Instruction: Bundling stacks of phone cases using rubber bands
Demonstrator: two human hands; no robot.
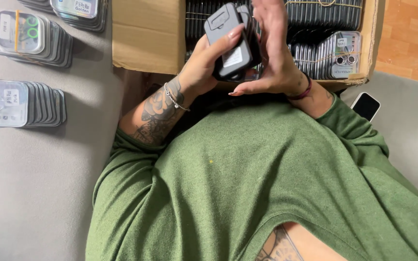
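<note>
Black phone cases (232,41), a small stack, sit clamped in my left hand (204,65) above the cardboard box (148,36) while my right hand (274,53) presses flat against them; uneven pressure could likely fan them loose.

Both hands raised together, left hand (204,63) gripping, right hand (276,53) flat alongside.
</note>
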